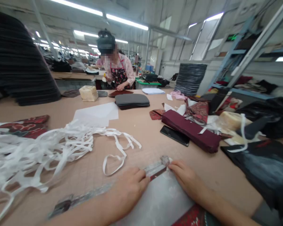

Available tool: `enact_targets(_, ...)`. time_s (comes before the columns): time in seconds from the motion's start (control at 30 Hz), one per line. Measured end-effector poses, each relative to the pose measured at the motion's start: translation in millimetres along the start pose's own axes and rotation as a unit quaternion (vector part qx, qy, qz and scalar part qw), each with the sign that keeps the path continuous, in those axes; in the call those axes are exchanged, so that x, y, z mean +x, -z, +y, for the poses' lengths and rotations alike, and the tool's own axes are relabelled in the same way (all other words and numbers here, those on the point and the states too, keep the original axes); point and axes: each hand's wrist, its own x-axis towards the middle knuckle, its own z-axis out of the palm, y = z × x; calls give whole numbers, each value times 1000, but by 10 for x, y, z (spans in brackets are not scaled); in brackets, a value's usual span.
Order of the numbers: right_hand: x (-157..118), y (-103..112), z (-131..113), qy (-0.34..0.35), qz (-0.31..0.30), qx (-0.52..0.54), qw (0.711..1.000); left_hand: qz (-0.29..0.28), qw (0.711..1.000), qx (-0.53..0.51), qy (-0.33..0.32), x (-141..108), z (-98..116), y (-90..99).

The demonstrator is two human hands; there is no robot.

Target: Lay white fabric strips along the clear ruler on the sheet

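Note:
A dark red patterned fabric piece [191, 216] lies at the front edge of the table, mostly covered by a pale, whitish sheet [162, 194]. Along its far edge runs a greyish, shiny strip [94, 190], blurred, with a dark end at the lower left. My left hand [132, 186] rests on the fabric's far edge beside the strip, fingers bent and pressed together. At the upper right corner, my right hand [184, 175] pinches the edge next to a small crumpled grey bit [165, 160]. The undersides of both hands are hidden.
White tape [70, 141] lies tangled at left. A black phone [174, 135] sits beside a folded maroon cloth [191, 130]. Farther back are grey stacked pieces [132, 100] and a yellowish block [88, 93]. Across the table a person [119, 69] handles dark cloth.

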Motion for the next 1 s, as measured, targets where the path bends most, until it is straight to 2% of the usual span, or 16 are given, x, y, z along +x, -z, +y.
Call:
enact_targets(0.13, 20, -48, 22, -10, 0, 12, 1000, 6, 1000, 13, 1, 554, 111, -224)
enact_targets(0.23, 23, -65, 32, -18, -2, 16, 1000, 14, 1000, 24, 12, 733, 139, -360)
enact_targets(0.33, 52, -46, 20, -40, -10, 25, 999, 26, 999, 31, 11, 756, 151, -421)
enact_targets(0.57, 222, 48, -12, -91, -50, 51, 993, 21, 999, 35, 7, 727, 187, -406)
enact_targets(0.73, 376, 50, -23, -173, -97, 43, 979, 10, 999, 47, 14, 738, 191, -405)
enact_targets(1.0, 593, 32, 208, -190, -173, 75, 964, -3, 999, 45, 20, 694, 242, -320)
